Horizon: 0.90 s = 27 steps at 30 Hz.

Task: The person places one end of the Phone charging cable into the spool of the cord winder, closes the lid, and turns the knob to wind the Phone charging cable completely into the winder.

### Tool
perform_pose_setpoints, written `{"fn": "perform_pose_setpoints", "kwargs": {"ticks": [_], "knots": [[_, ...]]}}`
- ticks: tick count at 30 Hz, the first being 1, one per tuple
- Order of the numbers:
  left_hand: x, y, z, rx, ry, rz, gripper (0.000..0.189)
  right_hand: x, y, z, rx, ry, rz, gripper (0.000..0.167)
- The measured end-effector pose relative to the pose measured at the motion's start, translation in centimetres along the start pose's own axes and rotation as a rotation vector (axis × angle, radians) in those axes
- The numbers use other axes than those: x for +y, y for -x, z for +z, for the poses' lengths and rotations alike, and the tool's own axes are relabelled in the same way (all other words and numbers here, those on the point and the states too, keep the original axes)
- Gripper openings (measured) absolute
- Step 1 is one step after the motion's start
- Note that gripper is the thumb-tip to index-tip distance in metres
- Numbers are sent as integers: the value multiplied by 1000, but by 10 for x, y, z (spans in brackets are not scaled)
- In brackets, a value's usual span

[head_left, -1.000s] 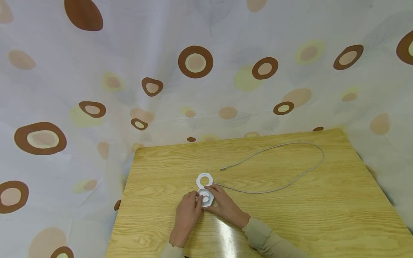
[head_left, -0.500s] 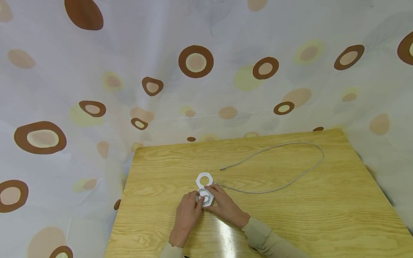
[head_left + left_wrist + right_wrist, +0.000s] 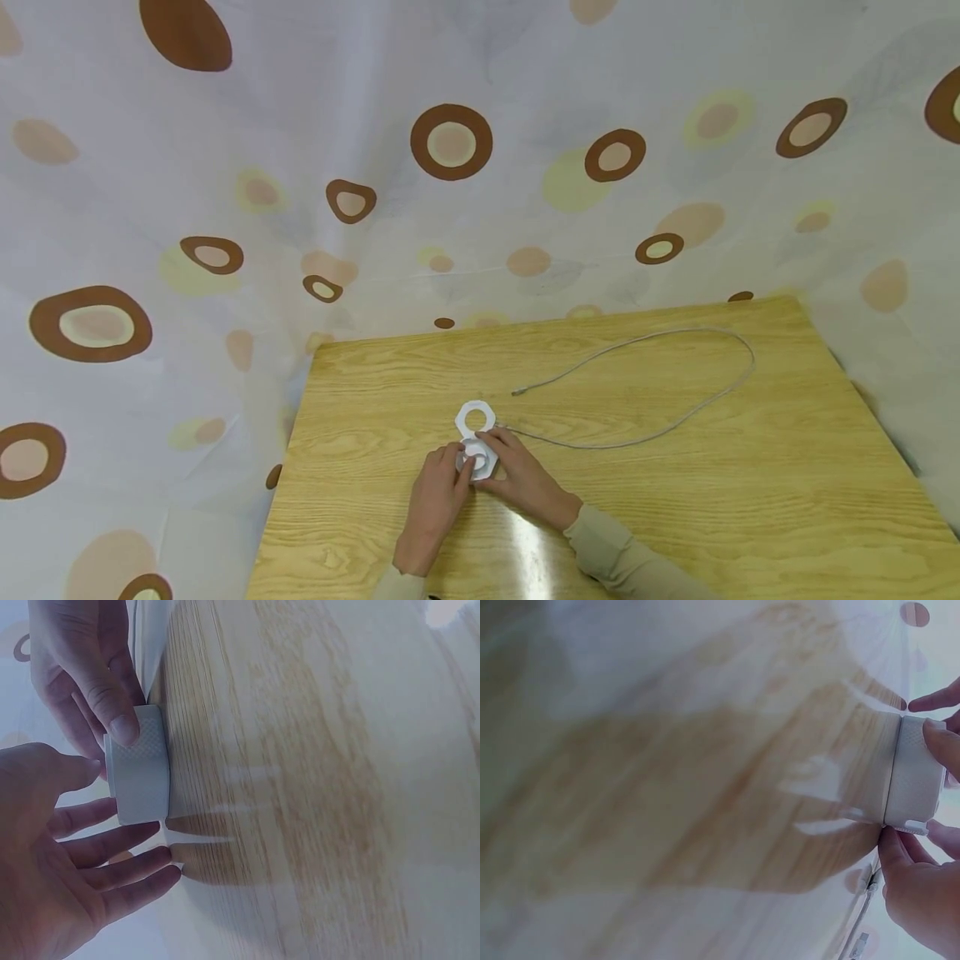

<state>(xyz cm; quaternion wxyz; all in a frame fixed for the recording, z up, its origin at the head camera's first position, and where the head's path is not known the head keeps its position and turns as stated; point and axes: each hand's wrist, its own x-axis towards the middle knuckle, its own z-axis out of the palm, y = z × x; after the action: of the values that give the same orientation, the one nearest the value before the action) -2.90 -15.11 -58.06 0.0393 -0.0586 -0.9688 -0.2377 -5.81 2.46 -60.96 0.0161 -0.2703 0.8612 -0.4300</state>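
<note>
A small white many-sided case (image 3: 491, 460) stands unfolded on the table, its lid (image 3: 462, 421) with a round hole lying on the far side. Inside the near half is a rounded white piece (image 3: 476, 451). My left hand (image 3: 435, 493) is at the case's left side, thumb reaching over the rim onto that piece and index finger bent at the outer edge. In the left wrist view its other fingers spread beside the case's wall (image 3: 142, 784), their tips low near the tabletop. My right hand (image 3: 528, 485) grips the case from the right, thumb on the near wall, index finger on the far edge.
A thin grey cable (image 3: 752, 358) runs from beside the case in a wide loop to the right, its free plug end (image 3: 517, 392) lying behind the hands. The wooden table (image 3: 360, 400) meets a patterned cloth (image 3: 525, 200) at the back and sides.
The left thumb has shifted slightly forward over the rounded piece, which sits a little differently inside the case. The right hand and the cable stay put.
</note>
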Motion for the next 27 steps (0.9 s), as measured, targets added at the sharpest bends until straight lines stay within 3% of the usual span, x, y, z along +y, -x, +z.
{"fn": "perform_pose_setpoints", "kwargs": {"ticks": [8, 15, 19, 27], "knots": [[-4, -2, 0, -8, 10, 25, 41, -2, 0, 1, -10, -10, 13, 75], [-7, -6, -1, -25, 20, 33, 38, -3, 1, 1, -30, -32, 24, 77], [-7, -9, -1, 14, 17, 64, 33, -2, 3, 0, -38, -37, 24, 79], [-6, -16, -3, 106, -20, 186, 25, -4, 7, -3, -88, -114, 88, 83]]}}
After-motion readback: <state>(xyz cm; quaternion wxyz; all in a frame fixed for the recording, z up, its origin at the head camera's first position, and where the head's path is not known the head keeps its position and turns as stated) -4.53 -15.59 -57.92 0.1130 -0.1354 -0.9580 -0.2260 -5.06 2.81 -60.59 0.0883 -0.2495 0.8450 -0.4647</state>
